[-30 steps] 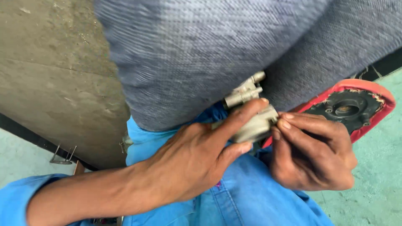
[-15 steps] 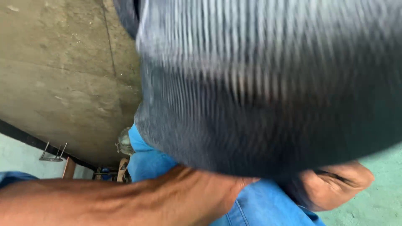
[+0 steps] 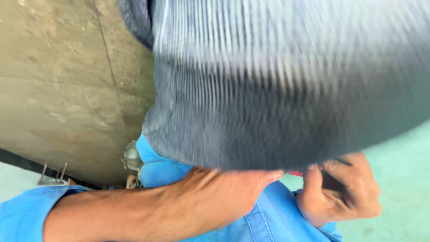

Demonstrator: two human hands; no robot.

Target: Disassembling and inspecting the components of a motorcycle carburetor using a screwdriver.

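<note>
Mostly hidden: left hand (image 3: 219, 197), right hand (image 3: 340, 188) meet under grey shirt (image 3: 286, 89); grips, held thing unreadable.

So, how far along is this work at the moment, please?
Nothing visible looks finished. In hand: the left hand and the right hand meet just under the hem of the blurred grey ribbed shirt, above the blue trousers. The shirt hides the left fingers and whatever they hold; only a red sliver shows between the hands. What is left cannot be judged from this view.
</note>
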